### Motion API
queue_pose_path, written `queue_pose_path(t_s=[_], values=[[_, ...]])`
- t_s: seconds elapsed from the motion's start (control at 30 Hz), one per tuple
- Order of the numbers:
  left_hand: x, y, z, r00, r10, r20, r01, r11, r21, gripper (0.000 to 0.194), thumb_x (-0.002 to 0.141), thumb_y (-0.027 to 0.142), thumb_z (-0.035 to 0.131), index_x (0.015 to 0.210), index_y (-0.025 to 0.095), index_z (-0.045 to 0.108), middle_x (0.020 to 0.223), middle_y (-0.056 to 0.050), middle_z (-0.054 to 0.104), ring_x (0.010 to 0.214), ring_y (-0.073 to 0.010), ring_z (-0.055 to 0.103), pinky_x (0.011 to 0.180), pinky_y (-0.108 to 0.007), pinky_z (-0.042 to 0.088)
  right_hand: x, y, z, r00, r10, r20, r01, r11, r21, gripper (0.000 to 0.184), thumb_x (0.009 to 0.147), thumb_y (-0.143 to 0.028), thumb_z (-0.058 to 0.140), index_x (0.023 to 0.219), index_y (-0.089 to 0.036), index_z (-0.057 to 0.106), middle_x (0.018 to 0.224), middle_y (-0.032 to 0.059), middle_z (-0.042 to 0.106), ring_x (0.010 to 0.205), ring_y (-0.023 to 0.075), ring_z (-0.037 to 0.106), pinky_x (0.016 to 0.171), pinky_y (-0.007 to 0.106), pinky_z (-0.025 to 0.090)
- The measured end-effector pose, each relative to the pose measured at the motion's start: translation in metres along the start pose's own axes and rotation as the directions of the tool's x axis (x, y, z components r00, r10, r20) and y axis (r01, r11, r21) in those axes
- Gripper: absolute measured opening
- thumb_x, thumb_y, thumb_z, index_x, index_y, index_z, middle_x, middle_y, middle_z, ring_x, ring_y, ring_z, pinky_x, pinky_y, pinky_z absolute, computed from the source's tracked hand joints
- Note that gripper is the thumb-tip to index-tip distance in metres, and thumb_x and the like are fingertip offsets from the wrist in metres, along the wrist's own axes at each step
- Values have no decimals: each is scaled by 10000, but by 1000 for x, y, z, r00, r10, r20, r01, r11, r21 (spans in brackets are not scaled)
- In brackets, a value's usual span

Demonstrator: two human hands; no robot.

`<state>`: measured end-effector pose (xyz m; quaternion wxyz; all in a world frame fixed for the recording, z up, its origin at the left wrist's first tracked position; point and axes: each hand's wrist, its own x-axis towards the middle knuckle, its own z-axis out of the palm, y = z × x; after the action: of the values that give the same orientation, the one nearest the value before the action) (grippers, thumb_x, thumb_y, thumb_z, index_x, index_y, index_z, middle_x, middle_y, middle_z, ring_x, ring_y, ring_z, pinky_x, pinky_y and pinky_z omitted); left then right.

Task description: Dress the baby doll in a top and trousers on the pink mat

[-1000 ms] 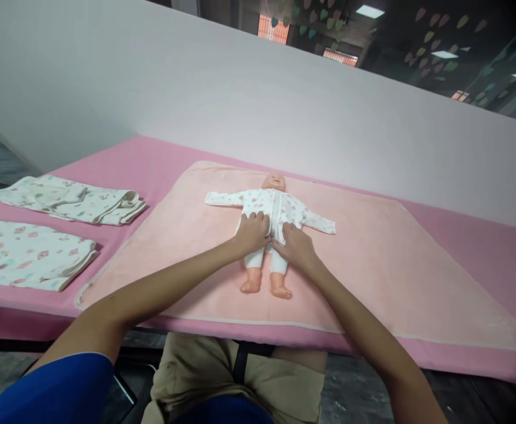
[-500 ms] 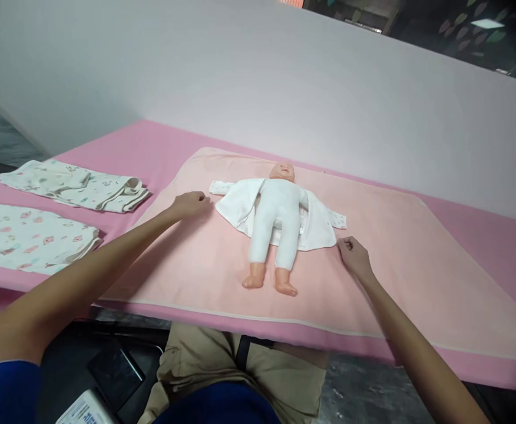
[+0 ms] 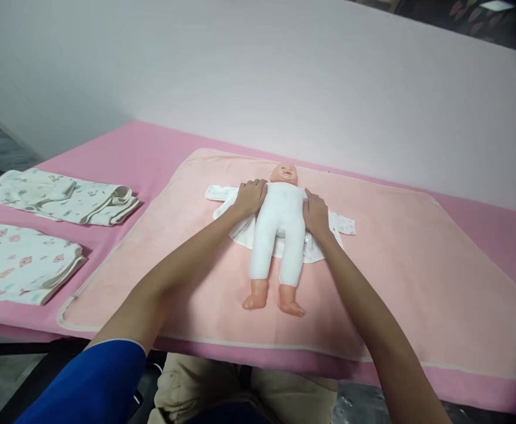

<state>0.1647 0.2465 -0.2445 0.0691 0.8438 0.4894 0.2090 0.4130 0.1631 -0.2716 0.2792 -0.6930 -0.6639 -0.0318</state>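
Peach blanket (image 3: 417, 282); baby doll (image 3: 281, 203) face-up on it, patterned baby jacket (image 3: 315, 252) spread open beneath; left hand (image 3: 250, 197) and right hand (image 3: 316, 213) now in from jacket edges to doll's flanks, so torso looks accessible, arms apparently sleeved; can't tell if either grips anything

Pale wall (image 3: 240, 76) behind a pink table cover (image 3: 125, 156)
At left, a far folded cloth (image 3: 85, 203) and a near folded cloth (image 3: 19, 259), both printed; dark area (image 3: 443, 20) at far right.
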Motion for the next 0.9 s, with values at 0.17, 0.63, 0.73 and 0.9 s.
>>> queue_pose_path(t_s=[0.17,0.63,0.73,0.9], values=[[-6,-7,20,997,3,-77,2,998,65,591,1151,402,177,1520,198,590,1414,-169,678,1225,-357,603,1073,-503,375,-11,11,26,998,36,-52,-36,999,-10,634,1141,-362,207,1728,-200,383,1623,149,580,1454,305,516,1248,509,365],[-78,-15,13,986,169,4,-169,985,43,747,1117,435,310,1769,75,248,1848,-223,165,1718,-399,161,1352,-576,209,-81,1,-12,959,-70,275,78,997,-16,810,1100,-383,393,1804,-144,71,1868,151,51,1748,333,49,1377,638,197],[-137,-24,-5,954,239,179,-239,971,-20,705,1129,459,299,1767,160,305,1851,-173,202,1727,-359,202,1364,-582,250,-148,1,-39,931,-129,342,121,992,45,714,1148,-442,324,1809,-251,133,1858,105,157,1729,324,194,1367,656,253],[-215,-19,-63,878,374,298,-353,928,-123,554,1132,410,358,1635,268,539,1707,-98,530,1621,-294,451,1336,-496,348,-251,-6,-84,957,-214,196,222,975,-18,707,1128,-424,468,1780,-223,283,1758,159,418,1643,385,402,1315,660,378]])
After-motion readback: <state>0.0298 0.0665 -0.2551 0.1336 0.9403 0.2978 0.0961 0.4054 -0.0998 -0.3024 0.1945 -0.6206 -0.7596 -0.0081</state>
